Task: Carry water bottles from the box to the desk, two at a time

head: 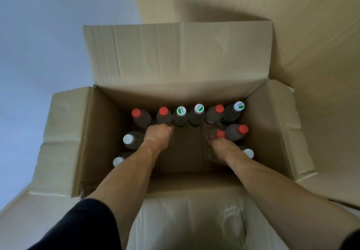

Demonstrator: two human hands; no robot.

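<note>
We are reaching into the open brown cardboard box (109,132), where about a dozen clear plastic water bottles (180,117) with red, white and green-marked caps line its walls around a bare middle. Our left hand (157,134) curls on a red-capped bottle (164,116); our right hand (221,148) seems to grip another (218,134), though blur hides its fingers. The desk is out of view; most carrying remains.

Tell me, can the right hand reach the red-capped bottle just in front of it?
Probably yes. The right hand is already down inside the box, right next to that red-capped bottle, with nothing between them.
</note>
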